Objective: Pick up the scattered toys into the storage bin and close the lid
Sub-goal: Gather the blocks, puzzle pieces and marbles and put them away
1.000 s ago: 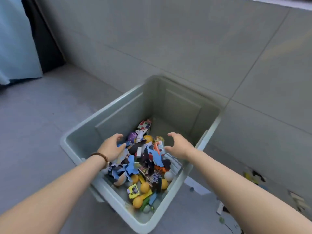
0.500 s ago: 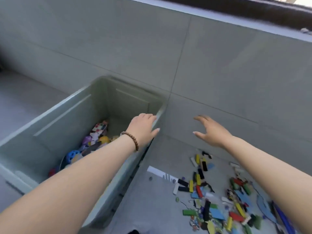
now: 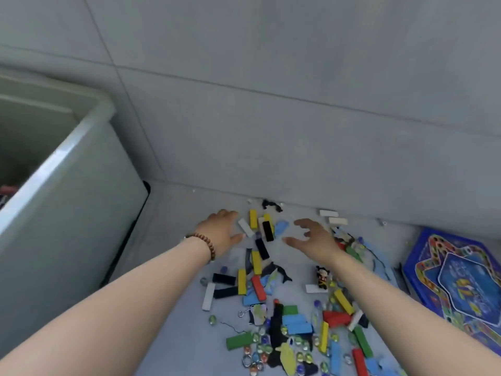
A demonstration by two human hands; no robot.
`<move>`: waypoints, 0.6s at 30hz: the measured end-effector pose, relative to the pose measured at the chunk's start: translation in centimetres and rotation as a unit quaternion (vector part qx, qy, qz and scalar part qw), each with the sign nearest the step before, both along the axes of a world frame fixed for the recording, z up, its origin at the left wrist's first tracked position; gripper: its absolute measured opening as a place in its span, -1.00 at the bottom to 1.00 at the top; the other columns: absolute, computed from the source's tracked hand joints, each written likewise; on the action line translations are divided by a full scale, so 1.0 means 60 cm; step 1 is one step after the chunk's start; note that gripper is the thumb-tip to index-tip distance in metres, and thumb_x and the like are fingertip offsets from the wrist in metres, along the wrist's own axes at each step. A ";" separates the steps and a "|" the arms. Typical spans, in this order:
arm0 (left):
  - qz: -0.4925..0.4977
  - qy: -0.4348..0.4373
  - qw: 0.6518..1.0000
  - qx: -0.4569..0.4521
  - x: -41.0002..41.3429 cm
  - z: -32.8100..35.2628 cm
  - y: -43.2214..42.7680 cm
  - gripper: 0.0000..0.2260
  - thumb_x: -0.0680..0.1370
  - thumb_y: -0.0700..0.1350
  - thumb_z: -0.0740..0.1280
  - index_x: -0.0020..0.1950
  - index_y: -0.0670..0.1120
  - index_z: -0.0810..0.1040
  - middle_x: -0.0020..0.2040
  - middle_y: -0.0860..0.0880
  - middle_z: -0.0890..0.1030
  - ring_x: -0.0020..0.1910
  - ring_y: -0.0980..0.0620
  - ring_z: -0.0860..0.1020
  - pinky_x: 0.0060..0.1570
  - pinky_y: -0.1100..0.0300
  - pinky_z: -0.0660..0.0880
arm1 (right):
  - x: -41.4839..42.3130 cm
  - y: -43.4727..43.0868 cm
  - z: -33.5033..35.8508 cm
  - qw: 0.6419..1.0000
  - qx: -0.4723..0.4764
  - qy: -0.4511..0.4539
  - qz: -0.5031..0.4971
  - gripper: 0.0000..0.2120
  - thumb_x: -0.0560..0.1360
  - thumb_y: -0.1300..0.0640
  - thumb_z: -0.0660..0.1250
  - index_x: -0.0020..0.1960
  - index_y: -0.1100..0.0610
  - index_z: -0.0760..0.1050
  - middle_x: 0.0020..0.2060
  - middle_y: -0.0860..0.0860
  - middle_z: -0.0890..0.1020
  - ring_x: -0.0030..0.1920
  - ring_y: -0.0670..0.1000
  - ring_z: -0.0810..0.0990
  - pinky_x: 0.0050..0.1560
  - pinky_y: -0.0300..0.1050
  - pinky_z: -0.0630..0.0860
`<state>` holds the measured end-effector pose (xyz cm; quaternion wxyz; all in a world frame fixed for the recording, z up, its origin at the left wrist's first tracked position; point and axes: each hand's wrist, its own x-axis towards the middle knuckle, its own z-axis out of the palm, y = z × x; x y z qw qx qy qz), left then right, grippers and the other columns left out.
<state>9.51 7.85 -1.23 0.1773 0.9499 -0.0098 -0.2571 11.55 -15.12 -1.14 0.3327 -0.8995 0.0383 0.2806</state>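
Scattered toys (image 3: 295, 322), mostly little painted wooden blocks plus clear glass marbles (image 3: 260, 346), are lying all over the grey tiled floor (image 3: 173, 213) right at the foot of the grey tiled wall (image 3: 271, 131), so plenty is waiting to go in.

The left hand (image 3: 221, 232) and right hand (image 3: 315, 238) are both reaching for the far end of the mess. Palms are facing each other, fingers spread and loosely curved, gripping nothing at all. My guess is they're setting up a two-handed scoop, because picking these up one by one would take ages.

Sitting in the gap between the two sets of fingertips are a flat black rectangular block (image 3: 267, 231), a yellow rectangular block (image 3: 253, 219) and a pale blue flat piece (image 3: 282, 227). A white rectangular block (image 3: 246, 227) is lying just beside the left fingers, maybe touching, can't tell.

The big pale grey-green plastic storage bin (image 3: 67, 226) is standing well off to the left of the left fingers, open on top, with no lid showing anywhere. Keeping it that near probably makes each load a short swing over.

Behind the right wrist a small black-haired toy figure in red (image 3: 322, 276) is sitting by itself, and the densest heap is lying nearer than both palms. Out past the right forearm a blue hexagonal board game box (image 3: 458, 272) is lying flat. It's looking too wide for a scoop, so I'd guess it's going in separately. A brown bead bracelet (image 3: 206, 244) is riding on the left wrist.
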 end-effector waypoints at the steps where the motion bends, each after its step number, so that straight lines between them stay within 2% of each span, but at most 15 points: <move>1: 0.007 0.004 1.000 0.000 0.012 -0.024 -0.002 -0.47 0.57 0.12 0.19 0.49 -0.01 0.14 0.42 -0.05 0.27 0.35 -0.06 0.33 0.23 0.07 0.39 | 0.007 0.007 -0.025 1.000 0.016 -0.001 -0.015 -0.46 0.43 -0.02 0.43 0.33 0.09 0.35 0.30 0.03 0.38 0.16 -0.01 0.42 0.08 -0.23 0.34; 5: 0.015 -0.020 0.999 -0.029 0.050 -0.094 -0.009 -0.52 0.53 0.06 0.29 0.41 0.01 0.27 0.32 -0.02 0.34 0.27 -0.02 0.38 0.14 0.12 0.41 | 0.031 0.036 -0.102 0.998 0.046 -0.017 -0.048 -0.51 0.40 0.00 0.46 0.24 0.12 0.41 0.11 0.00 0.37 0.07 -0.03 0.43 0.08 -0.22 0.37; 8: -0.018 -0.070 0.996 -0.053 0.063 -0.119 -0.013 -0.60 0.48 0.00 0.37 0.29 0.00 0.40 0.24 0.02 0.38 0.21 0.03 0.39 0.04 0.18 0.40 | 0.041 0.047 -0.138 0.998 0.015 -0.052 -0.045 -0.58 0.36 -0.04 0.49 0.10 0.10 0.44 0.01 -0.05 0.34 0.07 0.00 0.46 0.07 -0.17 0.44; 11: -0.064 -0.091 0.993 -0.038 0.069 -0.133 -0.012 -0.69 0.47 0.01 0.38 0.18 -0.01 0.47 0.17 0.03 0.41 0.15 0.06 0.39 -0.07 0.25 0.33 | 0.048 0.049 -0.152 0.998 -0.008 -0.059 -0.033 -0.67 0.35 -0.07 0.49 -0.06 0.07 0.45 -0.02 -0.05 0.34 0.04 -0.03 0.45 0.03 -0.16 0.45; 15: -0.084 -0.095 0.992 -0.017 0.082 -0.141 -0.006 -0.82 0.51 -0.02 0.34 0.04 -0.07 0.48 0.07 0.00 0.45 0.07 0.04 0.42 -0.14 0.25 0.27 | 0.056 0.040 -0.158 0.998 -0.001 -0.061 -0.033 -0.79 0.37 0.00 0.49 -0.18 0.07 0.51 -0.05 -0.01 0.39 0.01 0.01 0.48 0.04 -0.16 0.46; 18: -0.063 -0.088 0.994 -0.026 0.078 -0.140 -0.005 -0.86 0.53 -0.13 0.31 0.02 -0.07 0.38 0.00 -0.05 0.48 -0.07 0.01 0.45 -0.10 0.20 0.39 | 0.060 0.031 -0.159 0.998 0.007 -0.052 -0.042 -0.81 0.37 0.03 0.50 -0.19 0.10 0.52 -0.09 -0.01 0.41 -0.11 -0.06 0.45 -0.14 -0.34 0.39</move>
